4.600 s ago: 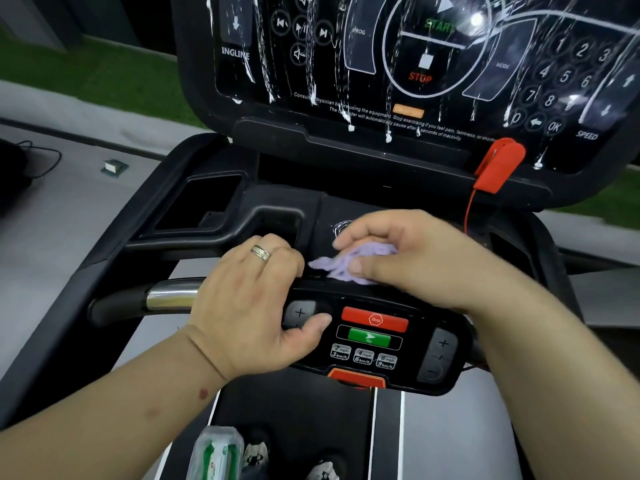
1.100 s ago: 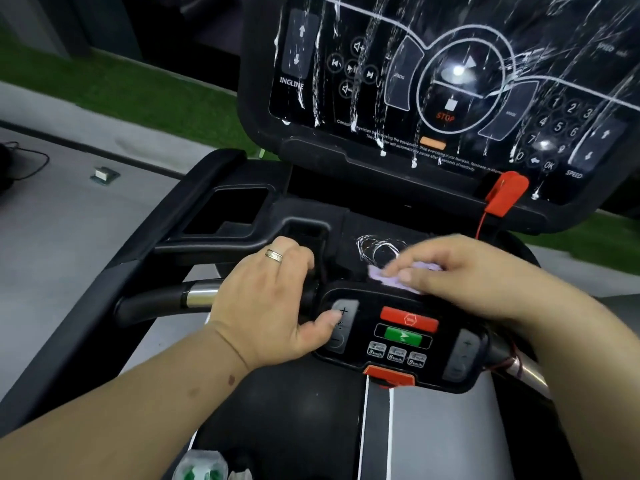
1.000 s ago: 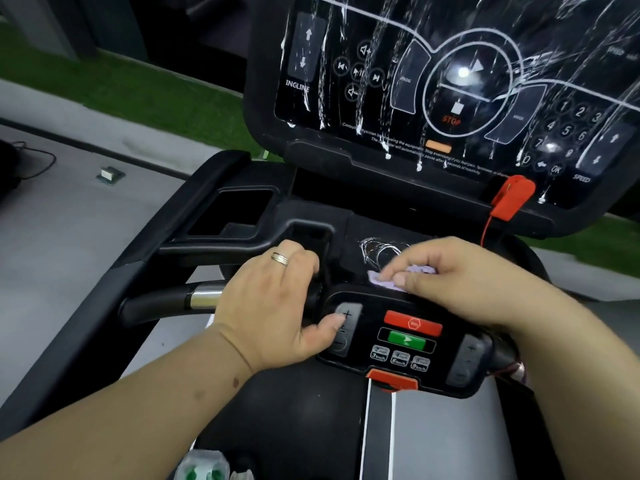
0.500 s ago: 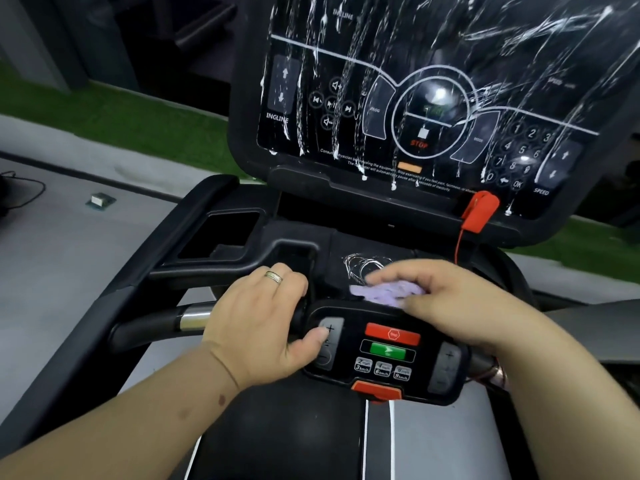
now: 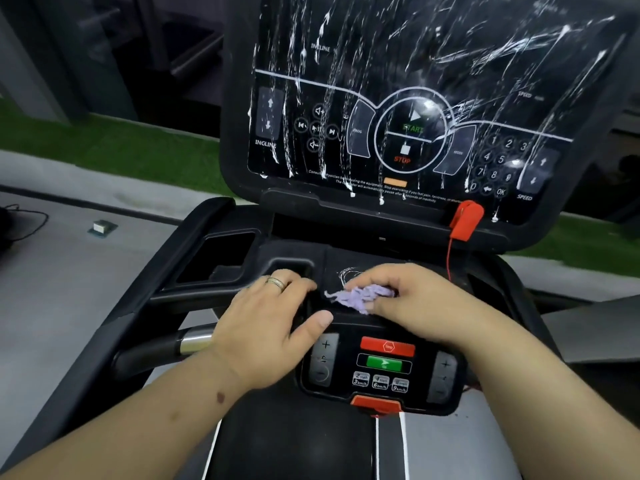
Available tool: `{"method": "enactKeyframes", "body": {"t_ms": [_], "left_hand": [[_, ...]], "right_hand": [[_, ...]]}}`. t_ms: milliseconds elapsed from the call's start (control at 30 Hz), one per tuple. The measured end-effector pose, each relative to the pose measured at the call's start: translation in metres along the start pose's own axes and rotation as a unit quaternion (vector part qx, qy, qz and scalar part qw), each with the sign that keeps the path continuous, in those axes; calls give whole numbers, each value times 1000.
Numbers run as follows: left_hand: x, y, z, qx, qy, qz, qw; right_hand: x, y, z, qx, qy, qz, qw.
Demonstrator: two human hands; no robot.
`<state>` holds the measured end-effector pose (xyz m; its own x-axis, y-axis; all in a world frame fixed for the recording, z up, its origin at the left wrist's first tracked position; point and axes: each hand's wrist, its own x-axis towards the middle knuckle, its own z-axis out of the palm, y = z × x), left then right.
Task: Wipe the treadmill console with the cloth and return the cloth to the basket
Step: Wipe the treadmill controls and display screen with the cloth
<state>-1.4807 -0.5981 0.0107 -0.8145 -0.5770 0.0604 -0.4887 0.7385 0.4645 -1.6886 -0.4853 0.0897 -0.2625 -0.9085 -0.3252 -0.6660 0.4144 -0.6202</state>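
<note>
Right hand (image 5: 420, 303) fingers bunch purple cloth (image 5: 360, 295) on console ledge; left hand (image 5: 266, 323) beside, flat, empty.

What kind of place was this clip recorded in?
Probably a gym or fitness room. The person stands on a treadmill, facing its console with incline and speed keys; a red safety clip hangs below it, and green artificial turf borders the grey floor.

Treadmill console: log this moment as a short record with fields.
cloth: purple cloth, bunched, on the black ledge above the handlebar keypad
right hand: right hand grips the cloth, fingers curled over it
left hand: left hand rests beside the keypad, holds nothing
upper panel: console screen streaked with white runs
safety clip: red clip on the console's lower edge
basket: not in view
</note>
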Motion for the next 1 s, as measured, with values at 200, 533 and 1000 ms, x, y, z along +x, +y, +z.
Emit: {"method": "enactKeyframes", "body": {"t_ms": [200,533,1000], "left_hand": [[50,-5,-3,-10,-101,-88,991],[66,-8,4,34,-197,-82,976],[67,-11,6,6,-206,-79,975]], "right_hand": [[9,43,-5,-87,160,45,982],[53,29,12,-194,-10,9,981],[61,29,3,-228,39,120,965]]}}
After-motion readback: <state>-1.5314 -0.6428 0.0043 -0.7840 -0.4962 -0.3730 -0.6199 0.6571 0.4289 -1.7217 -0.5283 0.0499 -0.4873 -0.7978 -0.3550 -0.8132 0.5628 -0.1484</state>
